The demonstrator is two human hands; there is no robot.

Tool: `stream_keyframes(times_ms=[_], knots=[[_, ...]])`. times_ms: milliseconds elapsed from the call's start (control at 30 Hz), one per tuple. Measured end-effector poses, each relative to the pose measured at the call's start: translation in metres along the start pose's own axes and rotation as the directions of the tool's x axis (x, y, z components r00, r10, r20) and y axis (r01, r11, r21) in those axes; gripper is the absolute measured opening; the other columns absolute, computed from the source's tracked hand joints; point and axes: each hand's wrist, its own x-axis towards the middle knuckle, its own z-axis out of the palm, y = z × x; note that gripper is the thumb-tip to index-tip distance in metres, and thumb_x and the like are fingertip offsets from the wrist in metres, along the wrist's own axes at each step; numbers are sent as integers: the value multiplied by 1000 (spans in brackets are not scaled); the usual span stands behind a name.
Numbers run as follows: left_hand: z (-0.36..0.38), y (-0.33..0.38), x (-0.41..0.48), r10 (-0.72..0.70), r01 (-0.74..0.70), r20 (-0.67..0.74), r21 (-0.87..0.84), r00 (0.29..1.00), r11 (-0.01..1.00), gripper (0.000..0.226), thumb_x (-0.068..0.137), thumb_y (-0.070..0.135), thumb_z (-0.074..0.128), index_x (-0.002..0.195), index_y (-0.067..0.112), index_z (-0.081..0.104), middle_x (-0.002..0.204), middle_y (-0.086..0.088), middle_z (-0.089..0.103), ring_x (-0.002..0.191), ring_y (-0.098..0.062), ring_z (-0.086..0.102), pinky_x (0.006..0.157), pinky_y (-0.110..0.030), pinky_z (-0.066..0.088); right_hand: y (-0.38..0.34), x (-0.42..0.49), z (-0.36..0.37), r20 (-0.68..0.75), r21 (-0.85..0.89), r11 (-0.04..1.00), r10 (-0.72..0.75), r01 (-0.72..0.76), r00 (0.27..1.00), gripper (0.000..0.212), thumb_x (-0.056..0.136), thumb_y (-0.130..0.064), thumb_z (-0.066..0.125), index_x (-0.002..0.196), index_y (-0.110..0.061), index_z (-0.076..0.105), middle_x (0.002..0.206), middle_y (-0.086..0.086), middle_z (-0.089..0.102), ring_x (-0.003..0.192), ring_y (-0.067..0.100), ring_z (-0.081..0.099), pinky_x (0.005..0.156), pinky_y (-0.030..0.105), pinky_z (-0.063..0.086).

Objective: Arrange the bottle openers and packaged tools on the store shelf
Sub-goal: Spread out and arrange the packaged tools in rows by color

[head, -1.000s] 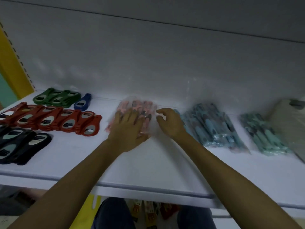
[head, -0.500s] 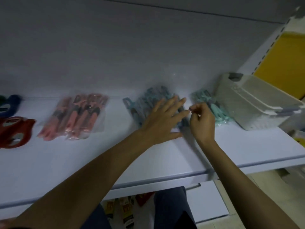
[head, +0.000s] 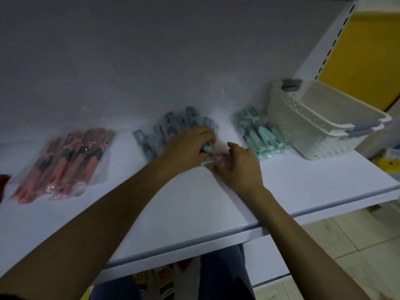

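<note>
Three packs of tools are laid flat on the shelf (head: 194,208), and one of them is being worked on.

Far left of the grip, at the frame edge, a sliver of a red bottle opener (head: 4,182) is seen; the rest of the openers are out of view, so their state can't be judged. Well left of the grip, the pink pack (head: 65,163) is laid fanned and slightly askew, untouched.

At the grip, the blue-grey pack (head: 160,133) is covered by the left hand (head: 186,150). Fingers are curled round a teal handle end (head: 208,147) at the pack's right edge. Touching that from the right, the right hand (head: 242,167) is set with its fingers curled into the clear wrap at the pack's near corner, thumb raised. Whether the wrap is actually pinched can't be told.

Just right of the grip, the mint pack (head: 259,135) is laid, and beyond it two nested white baskets (head: 313,124) are parked against the upright.

Progress, as a judgement: mid-task. Packs are already grouped by colour in a row. The blue-grey pack is looser, with one tool sticking out on the side away from the grip, and is being squared up. The pink fan and the gaps between groups are probably left to be tidied
</note>
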Motion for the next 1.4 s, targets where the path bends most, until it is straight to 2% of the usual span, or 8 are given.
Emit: stream_keyframes(times_ms=[200,500,767,1000,1100,1233,1300,1400], knots=[[-6,-7,-3,-63,56,-42,-166,997,985,33,85,15,64,118,18,61,135,6,53,111,-18,58,85,-25,44,-12,8,11,-163,-43,995,-99,94,982,34,92,-36,55,76,-6,62,77,15,62,78,36,53,60,32,30],[-10,-15,-11,-24,25,38,-20,999,999,39,86,17,64,124,22,59,140,5,47,123,-18,48,92,-29,42,-31,35,-10,224,-118,993,36,-10,974,34,101,-31,37,117,-1,46,115,17,54,103,36,58,73,34,37],[-2,-9,-8,-1,1,1,124,1000,992,43,84,26,60,126,15,57,135,-6,49,116,-29,50,80,-44,50,-23,23,-61,22,-231,972,-35,39,999,32,94,-7,40,125,-6,49,119,23,51,94,39,59,71,34,40],[-25,3,-3,-113,32,483,174,868,984,98,76,76,47,151,28,8,160,6,-2,146,-18,-5,116,-51,-9,-29,3,-80,-228,-331,943,-46,-33,973,45,93,-5,50,137,-7,43,116,20,49,81,34,61,61,30,33],[-31,8,-10,-98,134,374,-71,922,988,93,78,78,17,147,18,29,156,1,21,146,-19,7,118,-40,-2,-42,0,-76,-355,-240,971,-89,2,930,53,88,5,52,140,-2,43,106,24,51,65,37,57,55,32,33],[-45,23,-3,-385,394,217,-789,897,472,64,90,67,31,112,16,63,105,0,66,101,-15,61,91,-21,45,-76,-6,-55,-366,-111,961,-276,252,889,57,79,5,59,135,-1,49,90,19,51,55,31,50,48,29,30],[-54,17,-4,-511,378,214,-894,832,241,43,95,51,42,93,15,65,89,-5,68,84,-18,63,74,-25,50,-95,-12,-36,-301,50,920,-358,390,884,50,82,4,57,131,-5,51,91,10,54,63,23,54,48,27,38],[-71,-7,-29,-607,347,183,-923,773,164,26,99,28,47,93,9,64,82,-6,68,75,-20,64,64,-25,49,-122,-16,-21,-173,466,821,-282,330,944,44,91,-7,58,133,-17,46,98,-16,55,81,-3,58,69,7,46]])
